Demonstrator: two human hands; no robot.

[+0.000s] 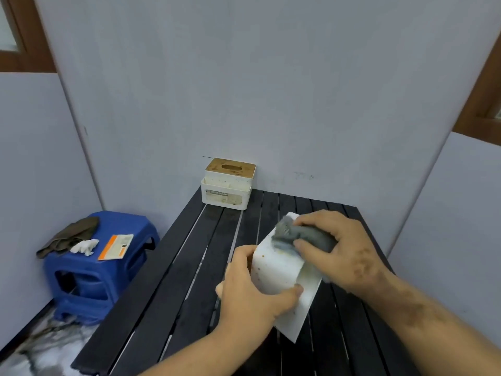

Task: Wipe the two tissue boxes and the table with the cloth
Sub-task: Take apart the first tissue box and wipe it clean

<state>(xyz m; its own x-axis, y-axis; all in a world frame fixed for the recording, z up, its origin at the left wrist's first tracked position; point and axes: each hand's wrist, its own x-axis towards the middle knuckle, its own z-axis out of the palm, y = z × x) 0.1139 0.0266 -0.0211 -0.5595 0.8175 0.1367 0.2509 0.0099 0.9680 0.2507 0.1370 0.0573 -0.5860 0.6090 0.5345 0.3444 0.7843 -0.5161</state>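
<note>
Both forearms reach in from the lower edge, and nearest of all is the left hand (253,291), at about six o'clock of the scene's centre, its fingers and thumb curled round the near end of a white tissue box (279,270) that is tipped off its base so a speckled side faces up. That grip looks meant to steady the box and turn a dirty face toward the cloth. At roughly four o'clock the right hand (339,245) clutches a bunched grey cloth (298,234) and presses it against the upper face of the box, where brownish specks show; holding the cloth wadded probably gives a firmer rubbing pad than a flat sheet would. Beneath them runs the black slatted table (189,280), its far corner against the pale wall. The second tissue box (227,185), white with a tan slotted lid, stands upright at the table's far edge around twelve o'clock, well apart from the hands, spotted and apparently not yet wiped. Off at nine o'clock a blue plastic stool (95,272) carries a dark rag (70,236), a crumpled white tissue (85,246) and an orange-and-white packet (116,246), seemingly set aside to keep the tabletop free for wiping.
</note>
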